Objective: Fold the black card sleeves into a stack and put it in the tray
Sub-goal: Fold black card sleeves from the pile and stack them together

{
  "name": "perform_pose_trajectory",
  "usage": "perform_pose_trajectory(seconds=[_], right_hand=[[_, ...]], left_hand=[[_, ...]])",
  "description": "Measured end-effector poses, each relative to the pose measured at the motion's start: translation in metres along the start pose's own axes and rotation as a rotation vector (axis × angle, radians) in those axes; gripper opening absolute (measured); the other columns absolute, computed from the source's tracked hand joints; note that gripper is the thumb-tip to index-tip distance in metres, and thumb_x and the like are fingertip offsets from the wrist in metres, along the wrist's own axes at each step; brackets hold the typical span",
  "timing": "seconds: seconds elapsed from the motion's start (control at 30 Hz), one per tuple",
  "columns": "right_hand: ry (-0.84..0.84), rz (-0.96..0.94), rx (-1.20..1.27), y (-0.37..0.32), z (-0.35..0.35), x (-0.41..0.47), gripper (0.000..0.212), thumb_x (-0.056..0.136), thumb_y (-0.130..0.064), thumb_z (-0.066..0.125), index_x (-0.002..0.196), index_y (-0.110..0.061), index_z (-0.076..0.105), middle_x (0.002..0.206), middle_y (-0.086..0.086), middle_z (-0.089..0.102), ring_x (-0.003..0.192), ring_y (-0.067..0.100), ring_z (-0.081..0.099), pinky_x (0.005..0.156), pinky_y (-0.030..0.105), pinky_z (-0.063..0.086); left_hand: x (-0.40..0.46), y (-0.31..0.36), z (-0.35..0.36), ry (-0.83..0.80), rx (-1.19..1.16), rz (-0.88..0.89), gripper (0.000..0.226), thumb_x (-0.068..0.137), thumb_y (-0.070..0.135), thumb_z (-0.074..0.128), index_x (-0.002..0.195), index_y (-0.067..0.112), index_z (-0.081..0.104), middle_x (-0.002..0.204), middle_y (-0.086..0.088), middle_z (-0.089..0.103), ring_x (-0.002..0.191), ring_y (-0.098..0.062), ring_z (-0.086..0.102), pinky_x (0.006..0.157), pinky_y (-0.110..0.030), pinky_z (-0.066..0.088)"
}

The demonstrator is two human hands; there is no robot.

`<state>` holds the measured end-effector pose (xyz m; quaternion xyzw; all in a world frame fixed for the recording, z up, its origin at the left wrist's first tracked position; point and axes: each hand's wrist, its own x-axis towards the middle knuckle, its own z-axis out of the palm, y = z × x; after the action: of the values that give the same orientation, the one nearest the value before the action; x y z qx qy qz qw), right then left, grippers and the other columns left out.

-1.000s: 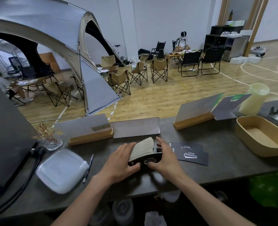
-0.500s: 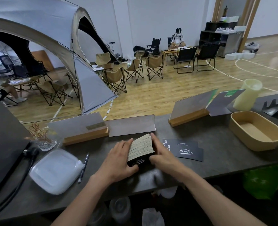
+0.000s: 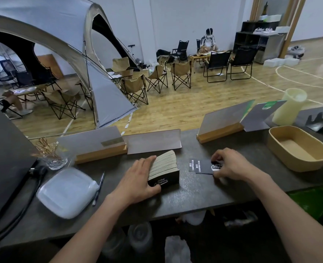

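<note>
Left hand (image 3: 137, 181): fingers extended and together, palm flat against the left face of the stack of black card sleeves (image 3: 164, 168); thumb lies along the near lower corner of the stack. Stack stands on the dark surface (image 3: 194, 192), tilted so its pale edges fan up and to the right; black front sleeve carries white script lettering.

Right hand (image 3: 230, 165): fingers curled down onto the loose black card sleeves (image 3: 200, 166), fingertips and thumb closing on their right end. Cannot tell whether a sleeve is lifted or only pressed. These loose sleeves lie flat on the surface, just right of the stack, not touching it, overlapping one another, white print visible.

Tan tray (image 3: 297, 149): right of the right hand, well apart from the stack, nothing visible inside.

Behind the hands: two wooden-based sign holders (image 3: 100, 150) and a folded grey card (image 3: 154, 142) along the far edge. Pale cylinder (image 3: 289, 106) behind the tray.

Left of the stack: pen (image 3: 99, 186), white plastic lidded container (image 3: 65, 192), glass dish with gold clips (image 3: 52, 158).
</note>
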<state>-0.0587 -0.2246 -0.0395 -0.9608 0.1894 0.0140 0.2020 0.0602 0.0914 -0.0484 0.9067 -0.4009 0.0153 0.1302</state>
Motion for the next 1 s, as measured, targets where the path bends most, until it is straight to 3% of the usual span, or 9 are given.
perform_pose_trajectory(seconds=[0.13,0.27,0.43,0.57,0.63,0.7,0.8,0.93,1.0], right_hand=[[-0.048,-0.026,0.006,-0.001,0.0,-0.002,0.051,0.057,-0.04,0.086,0.102,-0.035,0.062,0.105,-0.008,0.051,0.095,0.012,0.058,0.08,0.024,0.045],[-0.063,0.031,0.021,-0.005,-0.003,0.0,0.049,0.056,-0.035,0.089,0.098,-0.03,0.064,0.104,-0.006,0.063,0.09,0.013,0.057,0.074,0.025,0.046],[-0.083,0.101,0.079,-0.01,-0.008,0.0,0.064,0.041,-0.029,0.098,0.092,-0.029,0.058,0.102,-0.006,0.062,0.091,0.017,0.059,0.076,0.031,0.051],[-0.075,0.063,0.101,-0.014,-0.008,-0.001,0.053,0.05,-0.02,0.096,0.086,-0.032,0.058,0.102,-0.007,0.061,0.095,0.018,0.06,0.079,0.032,0.051],[0.009,0.002,0.149,-0.017,-0.009,-0.005,0.042,0.064,-0.018,0.091,0.084,-0.035,0.059,0.104,-0.006,0.064,0.097,0.018,0.062,0.083,0.035,0.053],[0.222,-0.109,0.213,-0.02,-0.009,-0.013,0.036,0.077,-0.011,0.081,0.094,-0.032,0.057,0.101,-0.007,0.067,0.092,0.017,0.064,0.079,0.036,0.054],[0.425,-0.271,0.17,-0.024,-0.002,-0.028,0.038,0.077,-0.008,0.077,0.105,-0.025,0.057,0.092,-0.012,0.067,0.082,0.01,0.064,0.072,0.032,0.055],[0.139,-0.271,-0.029,-0.017,0.013,-0.033,0.034,0.071,-0.018,0.08,0.082,-0.039,0.056,0.088,-0.013,0.064,0.084,0.011,0.063,0.073,0.034,0.054],[0.089,-0.259,-0.013,-0.017,0.013,-0.031,0.029,0.068,-0.023,0.082,0.081,-0.039,0.062,0.088,-0.011,0.064,0.082,0.01,0.061,0.074,0.033,0.054]], left_hand=[[-0.002,0.001,0.0,-0.002,-0.021,-0.012,0.097,0.074,0.06,0.062,0.154,0.028,0.016,0.132,0.002,0.046,0.115,-0.015,0.044,0.101,-0.034,0.042],[-0.003,0.001,0.001,0.009,-0.052,-0.015,0.096,0.075,0.057,0.065,0.154,0.028,0.019,0.132,0.002,0.047,0.117,-0.016,0.045,0.101,-0.034,0.042],[-0.004,0.002,0.002,0.019,-0.062,-0.009,0.095,0.075,0.056,0.064,0.154,0.027,0.021,0.131,0.002,0.047,0.119,-0.018,0.047,0.101,-0.034,0.042],[-0.005,0.002,0.001,0.019,-0.061,-0.009,0.094,0.076,0.057,0.063,0.154,0.028,0.02,0.133,0.001,0.047,0.119,-0.018,0.046,0.102,-0.034,0.043],[-0.005,0.002,0.002,0.017,-0.058,-0.008,0.094,0.076,0.058,0.062,0.154,0.029,0.019,0.134,0.001,0.046,0.12,-0.018,0.046,0.103,-0.035,0.043],[-0.005,0.001,0.002,0.014,-0.062,-0.002,0.094,0.076,0.058,0.063,0.154,0.029,0.018,0.135,0.002,0.046,0.119,-0.017,0.046,0.103,-0.035,0.043],[-0.005,0.001,0.001,0.012,-0.066,0.007,0.093,0.077,0.058,0.063,0.154,0.029,0.018,0.134,0.002,0.046,0.117,-0.015,0.046,0.102,-0.034,0.044],[-0.005,0.001,0.001,0.014,-0.056,0.005,0.093,0.077,0.058,0.062,0.153,0.029,0.018,0.133,0.002,0.047,0.117,-0.016,0.046,0.101,-0.034,0.044],[-0.005,0.001,0.002,0.014,-0.054,0.001,0.093,0.076,0.059,0.061,0.153,0.03,0.018,0.132,0.002,0.046,0.117,-0.017,0.046,0.101,-0.035,0.044]])
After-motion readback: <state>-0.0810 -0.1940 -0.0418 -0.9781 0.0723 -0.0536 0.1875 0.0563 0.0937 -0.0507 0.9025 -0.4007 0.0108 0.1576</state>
